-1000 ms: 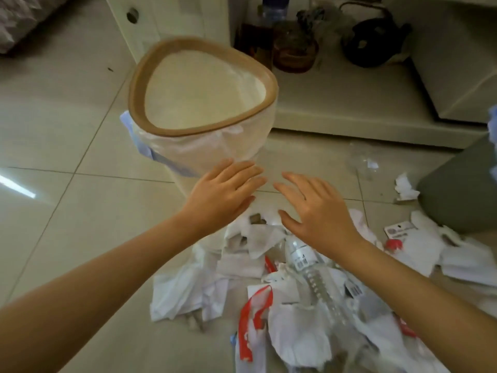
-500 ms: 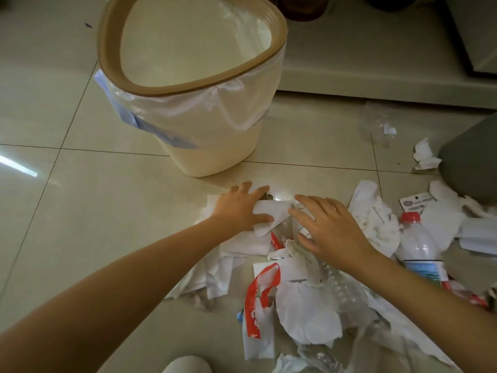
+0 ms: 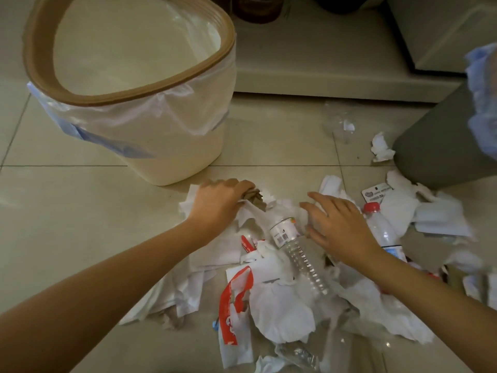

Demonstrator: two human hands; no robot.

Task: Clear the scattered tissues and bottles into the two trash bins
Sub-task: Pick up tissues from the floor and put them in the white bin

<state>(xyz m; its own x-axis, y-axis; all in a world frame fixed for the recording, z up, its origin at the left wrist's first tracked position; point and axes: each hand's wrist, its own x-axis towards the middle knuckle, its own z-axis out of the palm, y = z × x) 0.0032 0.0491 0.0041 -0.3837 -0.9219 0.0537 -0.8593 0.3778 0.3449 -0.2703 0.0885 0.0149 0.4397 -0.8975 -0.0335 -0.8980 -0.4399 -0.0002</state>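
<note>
A pile of white tissues (image 3: 285,310) and plastic bottles covers the floor tiles. My left hand (image 3: 219,203) grips crumpled tissue at the pile's far left edge, fingers curled over it. My right hand (image 3: 338,224) hovers with spread fingers over tissue beside a clear ribbed bottle (image 3: 298,251). A red-capped bottle (image 3: 382,232) lies just right of that hand. The cream bin (image 3: 166,146) with a brown rim and clear liner stands behind my left hand. A grey bin (image 3: 441,149) stands at the right.
A low white cabinet base (image 3: 322,76) runs along the back, with dark jars on it. A loose tissue ball (image 3: 380,150) and a clear plastic scrap (image 3: 338,125) lie between the two bins. A red-and-white wrapper (image 3: 234,313) lies near the front.
Both hands came down from in front of the cream bin onto the pile. My left hand has closed round tissue; my right hand shifted slightly right, uncovering the clear bottle.
</note>
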